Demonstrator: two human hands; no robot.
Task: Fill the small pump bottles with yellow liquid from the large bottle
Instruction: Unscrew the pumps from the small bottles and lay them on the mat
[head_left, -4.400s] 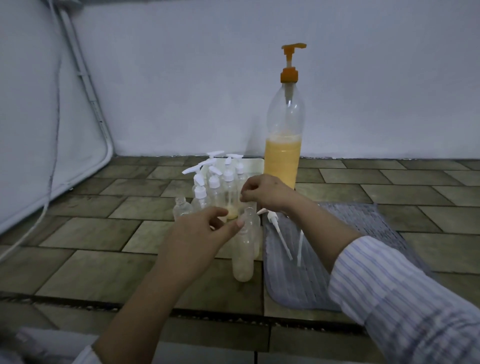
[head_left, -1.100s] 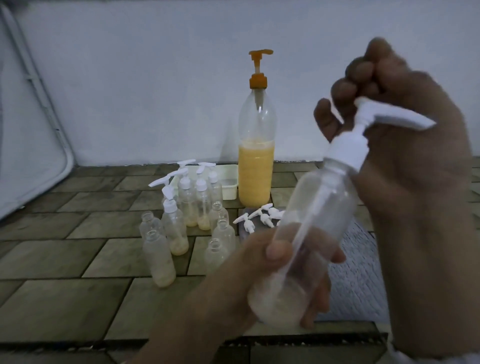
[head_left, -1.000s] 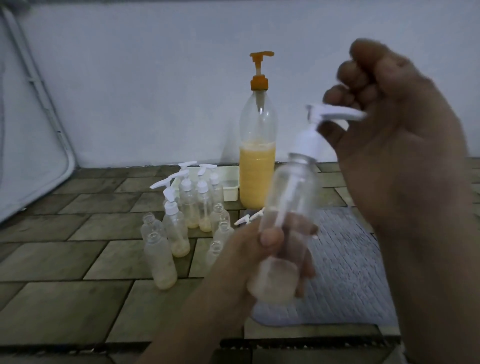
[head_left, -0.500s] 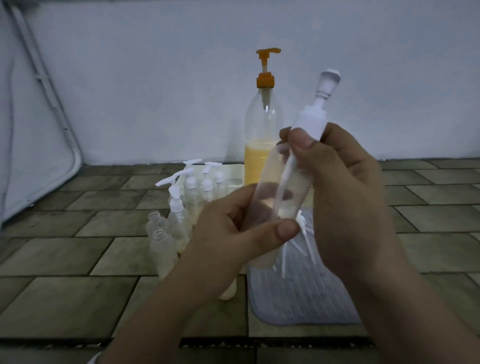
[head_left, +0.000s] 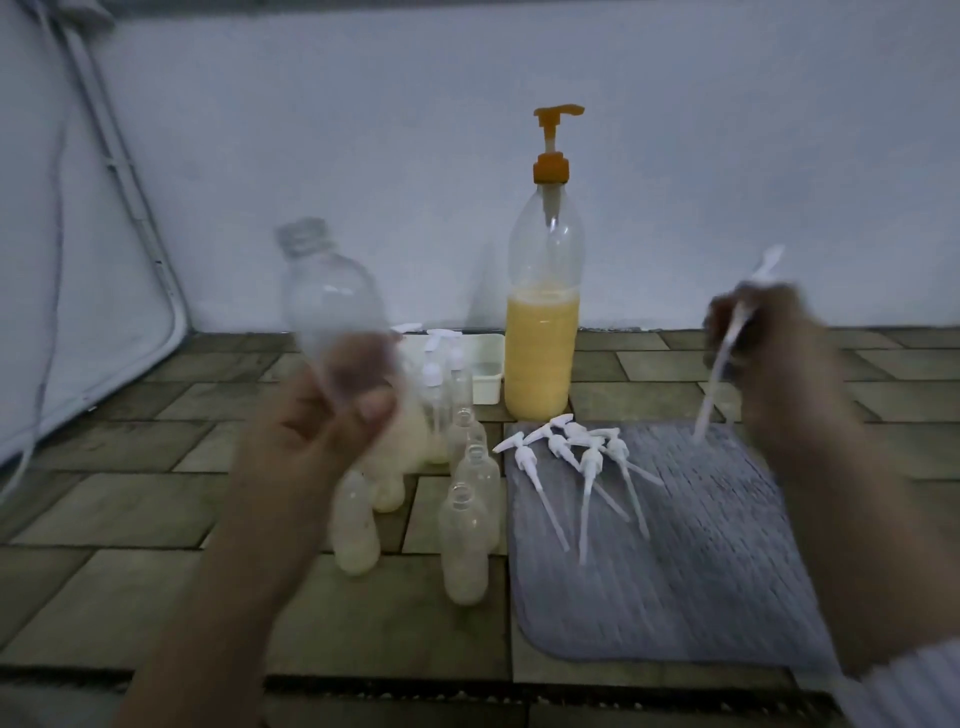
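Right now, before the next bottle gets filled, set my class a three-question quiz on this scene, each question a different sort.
1. True or false: the small bottle in the left hand has its pump on.
2. The right hand holds: A a pump head, B a cloth, C nothing.
3. Fill in: the loose pump heads lie on the grey ___.

Key: 1 false; 2 A; 3 mat.

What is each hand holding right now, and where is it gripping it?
Left hand grips the uncapped small bottle by its lower body. Right hand holds a pump head; exact grip blurred.
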